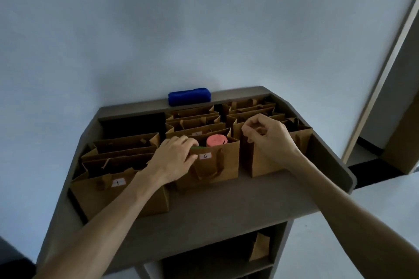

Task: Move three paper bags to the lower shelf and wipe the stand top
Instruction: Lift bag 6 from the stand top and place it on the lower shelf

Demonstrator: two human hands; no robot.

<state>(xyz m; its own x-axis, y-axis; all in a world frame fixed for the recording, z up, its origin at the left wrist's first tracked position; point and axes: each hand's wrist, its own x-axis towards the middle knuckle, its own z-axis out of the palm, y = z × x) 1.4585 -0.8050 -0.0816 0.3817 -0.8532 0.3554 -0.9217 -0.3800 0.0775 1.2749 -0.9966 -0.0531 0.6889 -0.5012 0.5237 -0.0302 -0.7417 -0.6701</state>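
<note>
— On the left of the stand top [226, 206], what stands there?

— A brown paper bag labelled 1 [95, 195] at the front, with a few more open bags in a row behind it, and a dark gap at the back of that column.

— And the left hand [174, 158]?

— It reaches over the bag marked 1 to the middle column. Its fingers curl over the top edge of the bag labelled 6 [215, 165], thumb against the front face just beside the label, gripping the rim. Something green shows under the fingertips, too small to identify.

— What is inside that bag?

— A round pink lid or disc [216, 140] shows in its mouth. More bags line up behind it.

— Further back?

— A rolled blue cloth [189, 96] lies on the rear ledge, against the wall [158, 29].

— And to the right?

— The right hand [265, 136] is curled, fingers pinching the top edge of the front bag of the right column [267, 163]. That bag stands upright just beside bag 6.

— Anything lower down?

— One paper bag [260, 248] stands tilted on the lower shelf [215, 260], at its right side.
</note>
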